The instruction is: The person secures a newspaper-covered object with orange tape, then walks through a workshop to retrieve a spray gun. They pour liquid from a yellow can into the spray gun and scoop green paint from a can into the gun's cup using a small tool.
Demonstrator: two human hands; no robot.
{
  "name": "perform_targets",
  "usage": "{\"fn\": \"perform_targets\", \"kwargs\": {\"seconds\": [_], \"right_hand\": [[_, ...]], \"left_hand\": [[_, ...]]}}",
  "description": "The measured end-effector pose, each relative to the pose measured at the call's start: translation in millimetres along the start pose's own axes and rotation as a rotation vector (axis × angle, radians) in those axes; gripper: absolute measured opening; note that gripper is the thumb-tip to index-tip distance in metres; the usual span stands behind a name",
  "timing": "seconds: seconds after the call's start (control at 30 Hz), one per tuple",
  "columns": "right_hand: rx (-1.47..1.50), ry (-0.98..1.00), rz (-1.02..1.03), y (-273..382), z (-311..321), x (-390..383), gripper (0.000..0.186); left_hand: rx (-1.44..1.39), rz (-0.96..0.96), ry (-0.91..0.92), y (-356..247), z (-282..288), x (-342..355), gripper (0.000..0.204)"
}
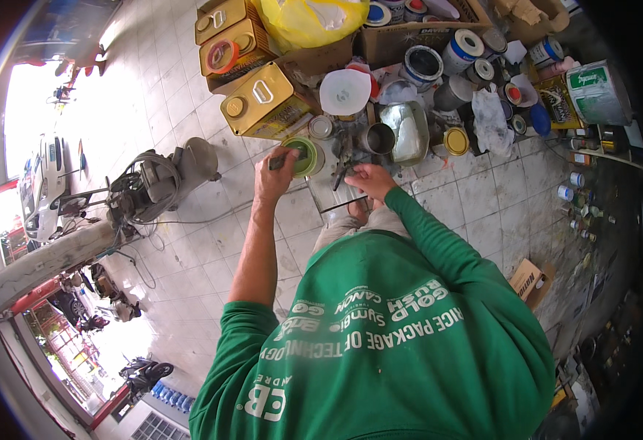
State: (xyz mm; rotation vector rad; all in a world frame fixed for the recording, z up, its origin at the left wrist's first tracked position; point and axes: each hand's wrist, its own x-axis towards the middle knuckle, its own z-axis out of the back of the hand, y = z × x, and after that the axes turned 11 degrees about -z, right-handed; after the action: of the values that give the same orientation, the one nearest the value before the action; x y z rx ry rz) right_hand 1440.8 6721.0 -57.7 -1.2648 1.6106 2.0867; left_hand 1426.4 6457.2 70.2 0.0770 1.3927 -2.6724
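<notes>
Left hand fingers clench a dark tool over the green tin, while right hand grips a thin black rod.

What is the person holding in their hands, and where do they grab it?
The left hand grips a dark tool handle over a green can. What the right hand holds cannot be told.
</notes>
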Motion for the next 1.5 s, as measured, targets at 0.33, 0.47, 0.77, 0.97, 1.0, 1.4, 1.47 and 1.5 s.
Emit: {"fn": "perform_targets", "kwargs": {"seconds": [0.33, 0.47, 0.77, 0.97, 1.0, 1.4, 1.47, 1.5], "right_hand": [[-0.065, -0.077, -0.144, 35.3, -14.7, -3.3, 0.056], [-0.083, -0.214, -0.024, 24.7, -29.8, -12.9, 0.047], [-0.075, -0.325, -0.133, 85.3, -145.8, -23.7, 0.102], [-0.036, -0.408, -0.175, 98.9, -170.0, -20.0, 0.095], [-0.003, -0.421, -0.168, 103.9, -175.0, -19.7, 0.095], [0.413, -0.627, -0.138, 34.8, -162.3, -25.7, 0.073], [0.469, -0.773, -0.118, 7.1, -140.7, -12.3, 0.070], [0.479, -0.872, -0.074, -23.0, -126.1, 3.9, 0.066]], "left_hand": [[0.142, -0.352, -0.012, 24.8, 18.9, 22.6, 0.026], [0.124, -0.379, 0.327, 30.2, 41.9, 27.2, 0.026], [0.023, -0.601, 0.278, 71.9, 28.5, 35.4, 0.024], [0.068, -0.624, 0.237, 85.6, 53.5, 68.7, 0.030], [0.055, -0.639, 0.244, 83.8, 51.1, 71.2, 0.032], [-0.170, -0.864, 0.488, 67.6, 50.2, 73.2, 0.029], [0.004, -0.704, 0.604, 61.5, 55.7, 76.0, 0.031], [0.067, -0.639, 0.599, 58.6, 51.6, 77.9, 0.032]]}}
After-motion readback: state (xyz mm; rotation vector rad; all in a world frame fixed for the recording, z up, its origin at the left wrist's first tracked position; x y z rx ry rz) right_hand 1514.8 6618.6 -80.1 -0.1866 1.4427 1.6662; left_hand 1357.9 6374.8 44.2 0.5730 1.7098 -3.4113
